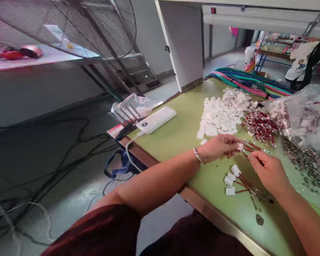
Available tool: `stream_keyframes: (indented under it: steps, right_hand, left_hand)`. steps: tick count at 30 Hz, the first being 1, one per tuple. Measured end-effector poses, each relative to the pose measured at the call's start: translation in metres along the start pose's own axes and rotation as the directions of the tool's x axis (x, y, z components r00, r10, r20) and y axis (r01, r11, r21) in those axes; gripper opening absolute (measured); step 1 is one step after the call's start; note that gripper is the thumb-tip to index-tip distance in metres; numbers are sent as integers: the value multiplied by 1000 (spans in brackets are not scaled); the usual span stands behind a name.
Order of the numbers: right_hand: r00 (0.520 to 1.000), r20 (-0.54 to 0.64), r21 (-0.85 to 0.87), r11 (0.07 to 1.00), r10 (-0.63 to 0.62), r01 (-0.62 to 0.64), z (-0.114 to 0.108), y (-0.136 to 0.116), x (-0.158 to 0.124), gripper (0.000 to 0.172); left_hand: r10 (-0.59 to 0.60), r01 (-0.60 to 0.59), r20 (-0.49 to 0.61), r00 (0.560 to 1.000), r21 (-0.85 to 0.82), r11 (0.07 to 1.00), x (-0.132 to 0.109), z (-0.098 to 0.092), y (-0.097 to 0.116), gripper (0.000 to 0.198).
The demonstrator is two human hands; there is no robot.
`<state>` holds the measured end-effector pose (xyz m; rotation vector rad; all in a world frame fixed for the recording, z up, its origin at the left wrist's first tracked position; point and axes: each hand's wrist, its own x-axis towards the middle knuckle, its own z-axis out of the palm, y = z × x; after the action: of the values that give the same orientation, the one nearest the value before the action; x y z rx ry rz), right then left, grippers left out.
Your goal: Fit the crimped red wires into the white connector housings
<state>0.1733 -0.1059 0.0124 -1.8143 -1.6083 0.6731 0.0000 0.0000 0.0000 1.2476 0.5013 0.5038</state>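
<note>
left grip (220,147): pinching white plug (239,146) | right grip (268,171): closed on red wire (244,154), just beside plug | plug boxy, plastic; wire thin | surface (173,140) smooth, green

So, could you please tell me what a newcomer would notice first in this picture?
Probably the heap of white plugs on the green table, just beyond the left hand. That hand holds one plug, and the right hand pinches a red wire beside it. Bright bundled cables lie along the far edge; a large fan stands at upper left.
</note>
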Motion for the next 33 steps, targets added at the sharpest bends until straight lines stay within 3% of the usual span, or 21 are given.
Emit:
stream_keyframes:
  steps: [3,6,10,13,16,19,21,24,27,30,32,33]
  right_hand:
    - [992,111,132,988,59,-74,-2,0,0,35]
    - [955,250,277,933,162,-231,-5,2,1,38]
    - [871,410,339,841,272,-422,-9,4,3,42]
    - [851,449,365,814,272,-452,-9,1,2,42]
    - [914,343,392,851,218,-350,-5,-2,1,40]
    - [984,154,307,942,89,-134,-2,-2,0,35]
    - [996,89,220,975,2,-22,0,0,0,32]
    - [995,82,125,991,-61,51,2,3,0,30]
    - [996,46,97,993,-72,67,4,5,-1,30]
    - [996,22,72,994,-87,85,4,6,-2,32]
    - [992,49,27,993,-113,111,3,8,-5,33]
    - [989,80,3,992,-125,126,3,9,-6,33]
  left_hand:
    - [20,-21,8,1000,77,997,-1,0,-1,16]
    - [81,-87,32,996,247,965,-2,0,1,18]
    - [237,-286,160,958,480,830,-5,1,9,21]
    - [266,-355,238,934,532,769,-6,5,12,19]
    - [121,-177,153,981,442,879,-4,9,6,16]
    - [-3,-11,59,998,236,972,-1,11,-5,15]
    - [-19,13,37,999,142,990,0,13,-10,20]
    - [-22,19,24,999,110,994,0,17,-15,26]
    - [-11,7,24,1000,150,989,-1,19,-14,26]
    - [60,-64,22,998,304,951,0,10,-3,27]
    - [202,-130,-99,974,487,864,0,-3,8,28]
    - [320,-132,-214,923,604,786,0,-11,13,24]
